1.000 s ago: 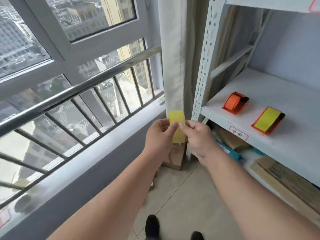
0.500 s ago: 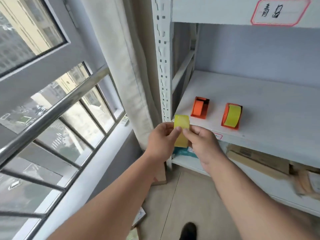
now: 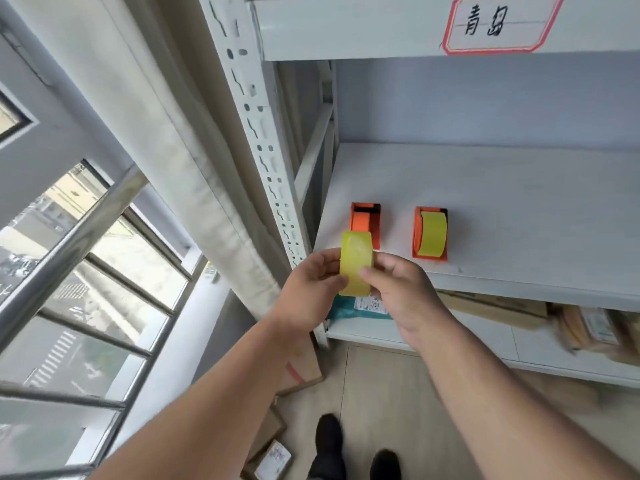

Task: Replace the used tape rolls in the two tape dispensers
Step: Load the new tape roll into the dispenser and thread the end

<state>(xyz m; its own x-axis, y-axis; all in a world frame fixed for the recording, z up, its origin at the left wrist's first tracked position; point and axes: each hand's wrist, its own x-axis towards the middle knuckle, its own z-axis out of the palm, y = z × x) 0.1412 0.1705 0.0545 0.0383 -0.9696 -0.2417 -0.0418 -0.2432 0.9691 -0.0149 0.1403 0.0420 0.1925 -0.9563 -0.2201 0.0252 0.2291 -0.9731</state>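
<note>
Head view: tape roll [image 3: 356,263] between hands.

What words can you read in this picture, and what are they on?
"青岛": handwritten on the red-bordered label on the upper shelf beam.
Sticker on the teal parcel on the lower shelf: too blurred to read.
Print on the card on the floor: too blurred to read.

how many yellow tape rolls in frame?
2. One roll is held by both hands, left and right, before the shelf. One sits in the right dispenser. The left dispenser looks empty, partly hidden.
</note>
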